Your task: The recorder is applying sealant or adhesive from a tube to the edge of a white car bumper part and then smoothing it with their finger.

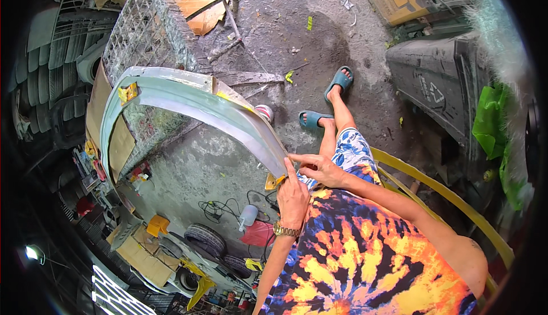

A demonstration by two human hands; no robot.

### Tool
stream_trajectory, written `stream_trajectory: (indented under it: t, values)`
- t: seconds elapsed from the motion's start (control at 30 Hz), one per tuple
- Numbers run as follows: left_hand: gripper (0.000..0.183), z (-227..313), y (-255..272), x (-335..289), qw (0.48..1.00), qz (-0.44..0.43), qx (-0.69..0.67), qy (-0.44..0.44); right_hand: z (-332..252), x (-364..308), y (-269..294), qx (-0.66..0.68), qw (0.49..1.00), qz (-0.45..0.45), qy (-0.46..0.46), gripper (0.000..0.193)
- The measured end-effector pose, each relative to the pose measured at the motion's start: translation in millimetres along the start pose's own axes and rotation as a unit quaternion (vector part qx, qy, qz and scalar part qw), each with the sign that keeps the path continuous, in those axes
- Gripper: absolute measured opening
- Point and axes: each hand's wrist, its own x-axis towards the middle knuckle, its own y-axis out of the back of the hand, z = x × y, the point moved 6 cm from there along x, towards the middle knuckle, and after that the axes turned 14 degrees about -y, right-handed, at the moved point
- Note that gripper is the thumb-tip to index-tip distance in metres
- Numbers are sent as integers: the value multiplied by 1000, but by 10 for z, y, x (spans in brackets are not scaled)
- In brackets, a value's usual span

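Head view shows both hands meeting at the near end of a long curved grey-green body panel (188, 101), which arches away toward a wire-mesh rack (145, 29). Left hand (292, 198) presses its index finger flat along the panel's edge; right hand (319, 168) pinches a small yellowish piece (273, 181) against that end. Working well here likely means steady pressure along the edge, with the panel kept from rocking.
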Motion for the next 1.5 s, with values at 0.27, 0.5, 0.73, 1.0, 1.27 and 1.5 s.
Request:
stream_trajectory:
  t: [0.27, 0.5, 0.73, 1.0, 1.27, 1.5]
  values:
    - [77, 35, -13, -16, 1000, 15, -9, -5, 153, -28, -35, 106, 989, -66, -84, 57]
    - [77, 27, -35, 7, 999, 31, 36, -24, -17, -10, 17, -59, 998, -14, -35, 54]
    - [76, 51, -29, 43, 998, 47, 39, -14, -22, 44, 14, -57, 998, 6, -7, 50]
    - [82, 113, -31, 19, 999, 23, -8, 38, 140, 165, 83, 212, 964, -8, -161, 29]
    - [59, 199, -6, -201, 997, -5, -55, -45, 460, 219, 325, 283, 942, 38, -177, 19]
    - [37, 235, 47, -54, 995, 24, -100, -12, 400, 167, 204, 329, 923, -17, -198, 25]
